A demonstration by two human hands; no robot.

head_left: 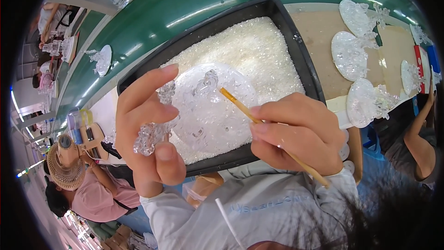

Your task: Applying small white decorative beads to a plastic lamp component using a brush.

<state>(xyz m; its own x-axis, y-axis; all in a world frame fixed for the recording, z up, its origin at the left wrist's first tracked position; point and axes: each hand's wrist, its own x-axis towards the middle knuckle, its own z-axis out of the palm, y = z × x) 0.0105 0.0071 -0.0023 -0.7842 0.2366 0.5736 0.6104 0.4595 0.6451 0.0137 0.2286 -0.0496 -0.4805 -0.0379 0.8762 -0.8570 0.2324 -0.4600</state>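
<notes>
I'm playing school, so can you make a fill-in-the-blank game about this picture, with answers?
Of the left hand, which holds a clear bumpy piece, and the right hand, the ____ one holds the thin stick.
The tray holding glittery bits is coloured ____.
Beyond the tray, the tabletop is coloured ____.
The person in the pink top is on the picture's ____ side.

Missing words: right; black; green; left.

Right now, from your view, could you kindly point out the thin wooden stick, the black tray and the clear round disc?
Thin wooden stick [238,105]: head view, on the shaft near its upper end.
Black tray [296,51]: head view, on its right wall.
Clear round disc [212,120]: head view, near its middle.
</notes>
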